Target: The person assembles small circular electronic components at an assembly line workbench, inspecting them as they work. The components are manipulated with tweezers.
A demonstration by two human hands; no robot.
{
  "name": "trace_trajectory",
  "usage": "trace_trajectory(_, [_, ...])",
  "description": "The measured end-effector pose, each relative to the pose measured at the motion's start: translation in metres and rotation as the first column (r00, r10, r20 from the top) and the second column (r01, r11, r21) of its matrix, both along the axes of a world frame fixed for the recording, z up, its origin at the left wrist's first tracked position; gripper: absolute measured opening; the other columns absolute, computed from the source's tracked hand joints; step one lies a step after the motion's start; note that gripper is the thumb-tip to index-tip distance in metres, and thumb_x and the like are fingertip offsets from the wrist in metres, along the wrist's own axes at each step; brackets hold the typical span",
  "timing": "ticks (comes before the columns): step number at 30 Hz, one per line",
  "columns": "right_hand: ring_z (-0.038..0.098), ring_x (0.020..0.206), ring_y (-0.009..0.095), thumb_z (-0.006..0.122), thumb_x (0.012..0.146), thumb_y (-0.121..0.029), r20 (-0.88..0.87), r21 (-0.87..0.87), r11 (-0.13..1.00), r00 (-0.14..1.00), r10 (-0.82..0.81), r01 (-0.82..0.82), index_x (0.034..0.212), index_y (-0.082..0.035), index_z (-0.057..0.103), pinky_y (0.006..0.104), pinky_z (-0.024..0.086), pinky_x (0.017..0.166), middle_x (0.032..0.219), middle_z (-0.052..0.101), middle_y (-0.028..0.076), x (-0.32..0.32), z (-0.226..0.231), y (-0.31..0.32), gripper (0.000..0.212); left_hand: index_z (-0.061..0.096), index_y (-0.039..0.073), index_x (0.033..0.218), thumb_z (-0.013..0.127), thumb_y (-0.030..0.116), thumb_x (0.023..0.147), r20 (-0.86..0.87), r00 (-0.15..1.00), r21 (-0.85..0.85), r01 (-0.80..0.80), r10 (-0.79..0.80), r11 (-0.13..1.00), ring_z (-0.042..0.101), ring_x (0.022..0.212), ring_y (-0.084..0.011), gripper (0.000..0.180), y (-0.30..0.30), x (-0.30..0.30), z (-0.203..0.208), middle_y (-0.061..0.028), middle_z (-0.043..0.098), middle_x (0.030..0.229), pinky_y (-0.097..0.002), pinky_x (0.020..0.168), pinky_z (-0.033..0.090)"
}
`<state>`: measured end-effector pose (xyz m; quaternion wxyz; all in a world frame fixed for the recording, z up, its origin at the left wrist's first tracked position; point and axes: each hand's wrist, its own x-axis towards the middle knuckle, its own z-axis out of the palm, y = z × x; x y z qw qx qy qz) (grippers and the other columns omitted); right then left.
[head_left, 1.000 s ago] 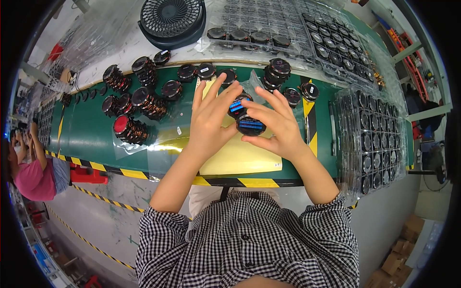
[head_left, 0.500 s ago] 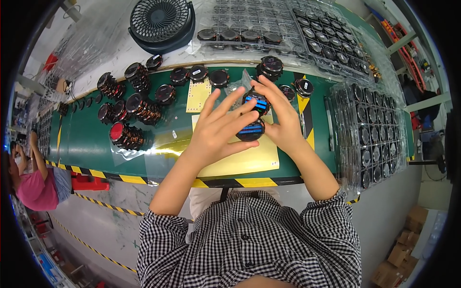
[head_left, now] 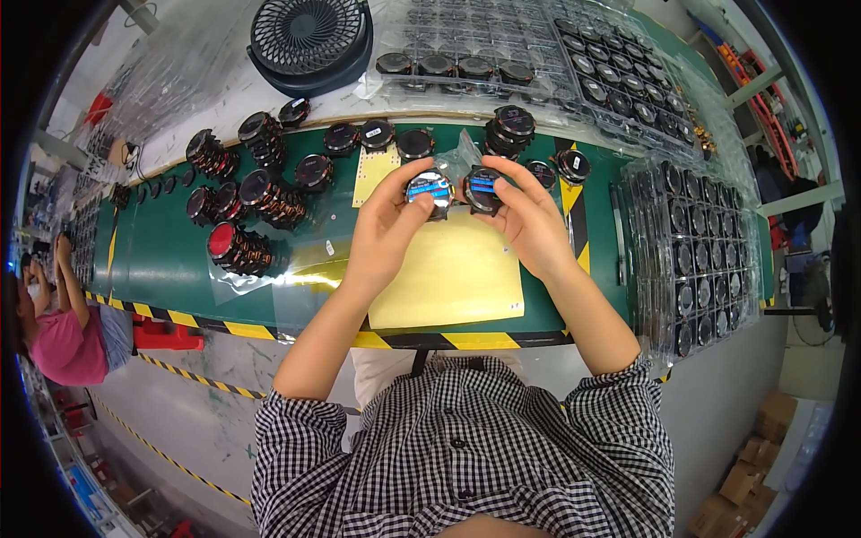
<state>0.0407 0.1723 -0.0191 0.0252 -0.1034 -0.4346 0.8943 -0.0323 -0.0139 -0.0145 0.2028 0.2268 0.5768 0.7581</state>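
At the far edge of the yellow sheet (head_left: 448, 273), your L hand (head_left: 386, 226) is curled round a lit watch (head_left: 432, 188), thumb over its screen. Your R hand (head_left: 534, 229) pinches a 2nd watch (head_left: 482, 185) at its rim, just beside the 1st, screen also lit. Red-topped stack (head_left: 237, 249) stands on the green mat (head_left: 161, 251) to your L; clear trays (head_left: 647, 269) w/ watches to R; blk fan (head_left: 309, 40) at back.

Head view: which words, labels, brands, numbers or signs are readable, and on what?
None readable.
Left device in left hand: screen text too blurred.
Right device in right hand: screen text too blurred.
White tag on green table: too small.
White stickers on round devices: too small.
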Motion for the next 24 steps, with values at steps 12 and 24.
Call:
trace_trajectory(12, [0.063, 0.106, 0.027, 0.041, 0.099, -0.016, -0.084, 0.051, 0.999, 0.996, 0.008, -0.003, 0.132, -0.001, 0.044, 0.041, 0.054, 0.089, 0.116, 0.061, 0.018, -0.001, 0.0, -0.002, 0.035, 0.055, 0.0, 0.125, 0.049, 0.009, 0.093, 0.118, 0.993, 0.019, 0.003, -0.005, 1.0, 0.057, 0.095, -0.0101, 0.034, -0.003, -0.007, -0.01, -0.0064, 0.061, 0.11, -0.0255, 0.085, 0.046])
trace_trajectory(24, [0.06, 0.104, 0.016, 0.06, 0.085, 0.01, -0.188, 0.399, 0.912, 0.982, -0.021, 0.095, 0.132, 0.0, 0.04, 0.0278, 0.049, 0.088, 0.113, 0.06, 0.011, 0.001, -0.006, -0.01, 0.053, 0.045, -0.002, 0.134, 0.068, -0.001, 0.082, -0.172, 0.984, -0.153, -0.083, 0.056, 0.985, 0.057, 0.101, -0.0108, 0.057, 0.005, -0.001, -0.016, -0.0075, 0.059, 0.115, -0.0254, 0.087, 0.046])
